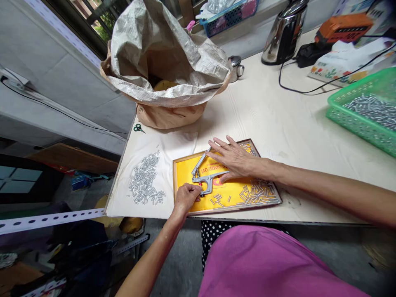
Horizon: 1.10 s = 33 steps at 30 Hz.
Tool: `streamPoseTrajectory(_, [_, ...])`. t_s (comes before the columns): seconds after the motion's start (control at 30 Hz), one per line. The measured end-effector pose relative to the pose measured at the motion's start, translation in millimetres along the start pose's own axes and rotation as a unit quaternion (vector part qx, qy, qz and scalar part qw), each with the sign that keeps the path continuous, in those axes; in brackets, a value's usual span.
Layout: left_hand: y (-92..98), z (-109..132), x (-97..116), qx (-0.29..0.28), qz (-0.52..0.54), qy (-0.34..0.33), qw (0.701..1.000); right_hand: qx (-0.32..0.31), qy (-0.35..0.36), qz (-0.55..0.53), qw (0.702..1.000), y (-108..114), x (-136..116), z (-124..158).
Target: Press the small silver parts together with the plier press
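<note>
A grey metal pair of hand-press pliers (206, 181) lies with its handles apart on the yellow lining of a shallow tray (182, 165). My right hand (236, 159) spans the two handles, fingers spread over the upper one and thumb by the lower one. At the jaw, beside a small red part, my left hand (186, 197) is closed in a pinch. Whatever sits between its fingertips is too small to make out. Short silvery metal pins (258, 193) are heaped in the tray's right side, and a few lie loose near the pliers.
Left of the tray, a pile of similar small pins (145, 179) rests on white cloth. Behind stand a large woven sack (173, 111) and green-handled scissors (138, 128). A green basket (355, 119) of metal pieces, a kettle (283, 35) and a cable (305, 91) are to the right.
</note>
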<state>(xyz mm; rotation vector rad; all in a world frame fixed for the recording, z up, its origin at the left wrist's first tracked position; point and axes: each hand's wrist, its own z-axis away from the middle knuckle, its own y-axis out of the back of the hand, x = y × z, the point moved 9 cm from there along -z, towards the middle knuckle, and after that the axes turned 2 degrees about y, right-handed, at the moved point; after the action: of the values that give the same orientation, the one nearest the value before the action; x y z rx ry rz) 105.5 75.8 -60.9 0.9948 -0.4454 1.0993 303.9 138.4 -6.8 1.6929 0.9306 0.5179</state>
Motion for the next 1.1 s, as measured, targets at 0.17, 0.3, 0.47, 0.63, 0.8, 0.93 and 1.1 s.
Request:
streamPoseTrajectory(0.17, [-0.5,-1,-3,0.007,0.002,0.009,1.000,-0.049,0.051,0.022,0.997,-12,8,-23])
streamPoseTrajectory(0.3, [-0.4,-2,-5,0.014,0.008,0.006,1.000,-0.041,0.046,0.025,0.998,-8,8,-29])
streamPoseTrajectory(0.47, [-1.2,-3,-10,0.012,0.022,-0.007,1.000,-0.036,0.031,0.028,0.998,0,5,-28])
streamPoseTrajectory(0.63, [1.9,-2,-12,0.030,0.036,-0.007,0.999,-0.046,0.036,0.029,0.998,6,0,-31])
streamPoseTrajectory(0.8, [2.5,13,-7,0.054,-0.022,-0.022,0.998,-0.086,0.020,0.030,0.996,-1,-1,-29])
streamPoseTrajectory(0.93, [2.7,43,36,0.174,-0.181,-0.199,0.947,-0.119,0.029,0.003,0.992,-9,-13,-18])
streamPoseTrajectory(1.1, [-25.9,45,63,0.151,-0.293,-0.285,0.900,-0.102,-0.019,-0.022,0.994,-5,-11,-12])
